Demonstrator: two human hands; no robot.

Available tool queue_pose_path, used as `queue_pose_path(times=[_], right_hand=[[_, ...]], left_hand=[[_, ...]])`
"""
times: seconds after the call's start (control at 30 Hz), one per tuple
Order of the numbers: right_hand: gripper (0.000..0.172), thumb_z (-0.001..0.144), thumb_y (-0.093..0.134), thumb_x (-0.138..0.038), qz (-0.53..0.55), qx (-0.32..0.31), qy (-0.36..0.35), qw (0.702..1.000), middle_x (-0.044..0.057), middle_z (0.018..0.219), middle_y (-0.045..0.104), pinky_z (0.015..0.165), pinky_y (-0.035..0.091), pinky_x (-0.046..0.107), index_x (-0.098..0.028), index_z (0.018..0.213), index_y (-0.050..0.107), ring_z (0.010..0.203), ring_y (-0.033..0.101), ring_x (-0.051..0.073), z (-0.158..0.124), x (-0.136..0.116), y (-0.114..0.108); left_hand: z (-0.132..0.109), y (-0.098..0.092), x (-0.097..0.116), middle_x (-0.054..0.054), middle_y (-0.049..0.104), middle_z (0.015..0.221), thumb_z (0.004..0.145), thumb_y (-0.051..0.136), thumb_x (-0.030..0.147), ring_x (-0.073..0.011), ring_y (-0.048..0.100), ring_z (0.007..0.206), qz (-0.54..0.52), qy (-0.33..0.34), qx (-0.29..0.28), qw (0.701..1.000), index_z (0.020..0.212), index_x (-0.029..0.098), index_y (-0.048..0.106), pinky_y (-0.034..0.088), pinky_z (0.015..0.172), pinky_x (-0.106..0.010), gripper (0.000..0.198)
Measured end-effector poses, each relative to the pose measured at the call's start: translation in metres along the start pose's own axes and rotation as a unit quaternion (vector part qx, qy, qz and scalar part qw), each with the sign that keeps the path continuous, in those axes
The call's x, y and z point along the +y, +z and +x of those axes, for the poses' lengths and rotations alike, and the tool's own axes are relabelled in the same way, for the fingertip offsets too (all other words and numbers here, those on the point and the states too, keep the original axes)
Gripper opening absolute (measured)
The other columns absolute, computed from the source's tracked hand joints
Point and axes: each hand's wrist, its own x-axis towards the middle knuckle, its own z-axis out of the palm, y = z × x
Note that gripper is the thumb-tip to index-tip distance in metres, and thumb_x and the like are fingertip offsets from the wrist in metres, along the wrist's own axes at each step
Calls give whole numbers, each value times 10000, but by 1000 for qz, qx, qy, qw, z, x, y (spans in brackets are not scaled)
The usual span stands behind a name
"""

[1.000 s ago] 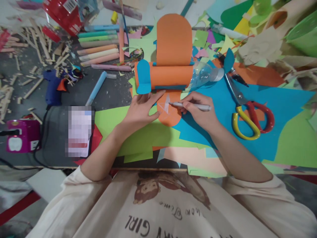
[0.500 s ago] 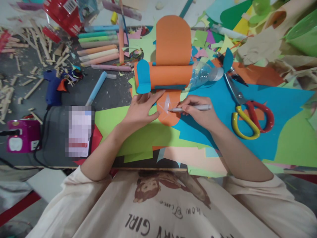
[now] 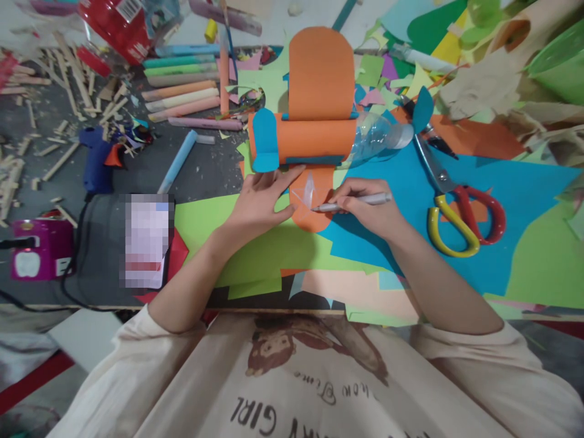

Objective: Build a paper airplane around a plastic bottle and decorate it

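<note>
A toy plane (image 3: 314, 140) made from a plastic bottle wrapped in orange paper lies in front of me, its clear bottle neck (image 3: 376, 135) pointing right. On its near orange wing (image 3: 303, 220) a pale star is drawn and partly coloured in. My right hand (image 3: 365, 204) grips a grey marker pen (image 3: 371, 199), whose tip touches the star. My left hand (image 3: 258, 204) rests with fingers spread at the wing's left edge, some fingertips hidden under the blue paper tail (image 3: 265, 140). Both hands lie above green and blue paper sheets.
Scissors (image 3: 442, 179) with red and yellow handles lie at the right on blue paper (image 3: 483, 267). At the left are a blue glue gun (image 3: 97, 161), a phone (image 3: 146, 243) and a purple box (image 3: 42, 249). Several markers (image 3: 182, 91), wood sticks and paper scraps cover the back.
The marker tip has shifted slightly right and down along the star, with my right hand following. My left hand stays in about the same place.
</note>
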Motion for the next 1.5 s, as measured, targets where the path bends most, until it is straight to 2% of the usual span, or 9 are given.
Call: queue_pose_path(times=[0.07, 0.27, 0.4, 0.63, 0.87, 1.07, 1.2, 1.5], right_hand=[[137, 700, 586, -200, 3, 6, -3, 1000, -10, 573, 675, 496, 447, 248, -214, 566, 607, 512, 585, 114, 0, 0, 1], [125, 773, 556, -207, 6, 75, -5, 997, -35, 564, 650, 512, 489, 248, -219, 649, 569, 498, 589, 106, -2, 1, 6], [135, 747, 573, -214, 2, 65, 11, 998, -30, 547, 645, 499, 477, 258, -227, 613, 566, 491, 579, 114, -2, 0, 5], [131, 677, 580, -167, -5, 27, 16, 999, -8, 559, 660, 488, 438, 265, -209, 557, 609, 499, 583, 132, -1, 2, 1], [169, 735, 523, -108, 27, 86, 3, 996, -17, 553, 647, 497, 473, 245, -207, 609, 575, 485, 591, 113, -1, 4, 5], [136, 699, 560, -166, 34, 60, 20, 997, -20, 527, 642, 450, 454, 231, -209, 574, 591, 456, 565, 107, -1, 2, 3], [145, 639, 565, -130, 25, 40, 28, 998, -18, 514, 646, 424, 421, 218, -206, 519, 597, 441, 549, 100, 0, 1, 1], [171, 754, 592, -180, 38, 89, 20, 995, -22, 546, 646, 458, 468, 226, -211, 588, 565, 463, 573, 98, 0, 4, 4]], left_hand=[[0, 0, 1, -88, 539, 1256, 868, 456, 332, -295, 439, 1203, -3, -4, -4, 1000, 1472, 237, 358, 299, 1084, -392, 619], [0, -2, 2, -79, 564, 1195, 866, 456, 316, -289, 453, 1187, 2, -12, -17, 1000, 1476, 234, 352, 295, 1085, -397, 624], [0, -1, 0, -82, 570, 1181, 865, 464, 322, -288, 463, 1175, 3, -4, -7, 1000, 1472, 234, 359, 310, 1079, -394, 623], [0, -1, 0, -80, 528, 1292, 875, 465, 329, -291, 437, 1223, -6, -8, -11, 1000, 1479, 241, 344, 287, 1098, -398, 622], [0, -2, 2, -85, 554, 1210, 867, 476, 308, -292, 447, 1209, 0, -15, -17, 1000, 1476, 229, 349, 290, 1097, -405, 627], [0, -3, 3, -89, 539, 1245, 882, 467, 330, -301, 438, 1223, 7, -22, -22, 999, 1477, 227, 346, 286, 1096, -398, 617], [0, -1, 1, -83, 536, 1250, 882, 468, 321, -295, 439, 1223, 9, -15, -15, 1000, 1478, 237, 341, 289, 1095, -397, 616], [0, -1, 1, -91, 546, 1204, 876, 474, 340, -312, 441, 1209, 7, -8, -11, 1000, 1474, 233, 349, 311, 1073, -416, 621]])
